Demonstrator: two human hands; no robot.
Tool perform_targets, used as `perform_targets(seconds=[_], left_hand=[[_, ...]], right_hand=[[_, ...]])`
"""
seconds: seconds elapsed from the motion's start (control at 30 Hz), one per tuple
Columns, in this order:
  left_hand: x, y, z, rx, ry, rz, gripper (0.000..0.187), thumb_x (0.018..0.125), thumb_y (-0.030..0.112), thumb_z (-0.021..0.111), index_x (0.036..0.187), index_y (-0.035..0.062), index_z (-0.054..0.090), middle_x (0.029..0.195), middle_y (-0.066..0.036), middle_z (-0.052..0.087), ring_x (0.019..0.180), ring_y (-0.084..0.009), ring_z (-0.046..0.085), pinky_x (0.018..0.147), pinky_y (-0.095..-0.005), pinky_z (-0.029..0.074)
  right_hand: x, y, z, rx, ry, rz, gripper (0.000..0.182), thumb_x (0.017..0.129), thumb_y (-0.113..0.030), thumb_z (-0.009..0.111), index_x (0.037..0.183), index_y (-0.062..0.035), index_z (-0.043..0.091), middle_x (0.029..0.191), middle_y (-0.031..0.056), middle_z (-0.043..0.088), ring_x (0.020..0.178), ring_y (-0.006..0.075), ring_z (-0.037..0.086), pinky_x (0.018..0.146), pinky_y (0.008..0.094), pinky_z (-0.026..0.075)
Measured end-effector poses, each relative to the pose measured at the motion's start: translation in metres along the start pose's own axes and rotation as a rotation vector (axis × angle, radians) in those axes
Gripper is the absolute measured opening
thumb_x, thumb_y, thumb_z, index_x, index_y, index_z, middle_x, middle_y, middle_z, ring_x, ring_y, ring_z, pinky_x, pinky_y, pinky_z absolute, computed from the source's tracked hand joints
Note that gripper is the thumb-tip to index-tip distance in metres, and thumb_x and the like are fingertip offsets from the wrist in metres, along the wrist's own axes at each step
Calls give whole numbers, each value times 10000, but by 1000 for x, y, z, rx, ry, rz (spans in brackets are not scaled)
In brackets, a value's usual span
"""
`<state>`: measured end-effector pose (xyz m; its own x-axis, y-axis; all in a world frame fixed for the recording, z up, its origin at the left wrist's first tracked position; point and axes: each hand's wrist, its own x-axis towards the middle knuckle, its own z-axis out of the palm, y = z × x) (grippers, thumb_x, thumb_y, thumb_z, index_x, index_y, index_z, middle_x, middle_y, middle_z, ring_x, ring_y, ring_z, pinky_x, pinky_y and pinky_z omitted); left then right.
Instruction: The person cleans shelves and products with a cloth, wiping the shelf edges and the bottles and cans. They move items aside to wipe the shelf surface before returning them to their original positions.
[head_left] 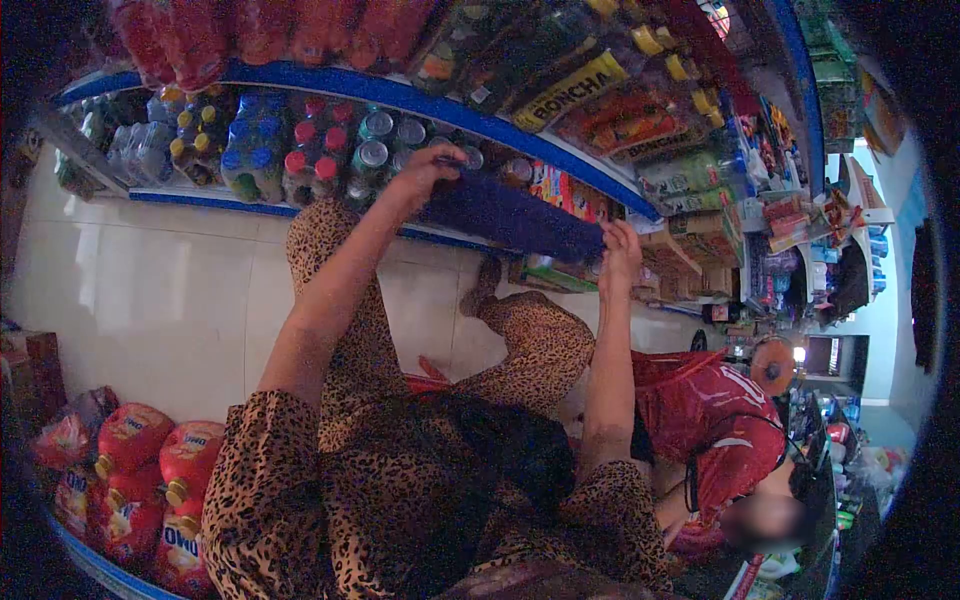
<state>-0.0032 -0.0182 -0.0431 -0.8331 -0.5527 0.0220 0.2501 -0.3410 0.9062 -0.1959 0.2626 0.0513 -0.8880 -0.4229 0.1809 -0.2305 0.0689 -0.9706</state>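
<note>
A dark blue cloth is stretched out in front of me between my two hands, in front of the lower shelf. My left hand pinches its left end, with fingers closed near the soda cans. On the other end, my right hand grips the corner with bent fingers, a little lower and to the right. The cloth hangs as a wide band and hides part of the shelf goods behind it. My knees, in leopard-print trousers, are bent below it.
Bottle packs and cans fill the blue-edged shelf. Yellow-labelled Boncha packs lie above. Red detergent jugs stand lower left. A person in a red shirt is close at my right, near cardboard boxes.
</note>
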Motion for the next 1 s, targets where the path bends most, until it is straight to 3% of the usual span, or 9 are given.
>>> perform_targets(seconds=[0.13,0.4,0.5,0.63,0.7,0.73,0.83,0.9,1.0], left_hand=[[0,-3,-4,-241,-2,-109,278,664,-54,577,920,50,601,975,-6,540,909,-127,494,804,-242,361],[3,-1,-17,-319,24,-177,283,676,-31,574,948,40,603,921,-20,569,772,-128,532,659,-226,415],[-3,10,-12,-8,150,-3,303,642,-47,570,933,25,612,925,-31,594,813,-134,547,691,-229,427],[5,-1,-27,318,45,339,330,610,-47,559,926,26,621,948,-61,618,894,-163,565,757,-268,436],[6,-3,-32,425,-8,450,323,607,-42,551,912,36,625,942,-81,628,913,-193,579,785,-292,438],[6,-3,-33,510,24,460,314,614,-39,548,906,43,628,939,-94,628,911,-214,582,786,-298,440],[-1,2,-34,751,117,504,280,631,-30,542,878,60,637,921,-127,626,894,-271,590,779,-318,450],[-10,8,-41,898,172,559,251,640,-25,541,849,66,645,897,-145,624,864,-302,590,761,-333,460],[-13,10,-55,896,200,402,210,662,5,561,836,76,656,877,-156,619,823,-315,590,730,-360,465]], right_hand=[[1,5,0,-10,27,-13,379,711,55,568,1074,-38,508,938,73,605,858,124,546,679,202,405],[-3,0,4,-77,-55,-106,437,662,84,584,1078,-35,518,980,71,579,887,146,535,775,221,404],[2,2,2,-389,-103,-266,410,641,103,581,1027,-31,546,965,56,570,861,142,537,748,221,411],[-9,-7,14,-560,-85,-204,376,603,85,603,939,-81,574,902,55,586,870,184,551,792,292,409],[-12,-6,15,-622,-108,-326,359,619,53,611,945,-94,577,927,62,590,878,223,555,796,322,412],[-13,-4,16,-652,-120,-387,350,627,37,615,947,-100,579,939,65,592,882,243,557,798,337,413],[-11,-2,21,-679,-206,-533,285,697,-8,631,972,-37,565,977,60,555,827,150,542,713,254,420],[-15,-6,27,-892,-170,-588,285,694,-34,638,970,-44,569,973,82,568,850,203,553,748,291,425],[-12,5,35,-970,-188,-700,266,681,-47,639,941,-48,583,959,111,584,876,268,557,791,337,423]])
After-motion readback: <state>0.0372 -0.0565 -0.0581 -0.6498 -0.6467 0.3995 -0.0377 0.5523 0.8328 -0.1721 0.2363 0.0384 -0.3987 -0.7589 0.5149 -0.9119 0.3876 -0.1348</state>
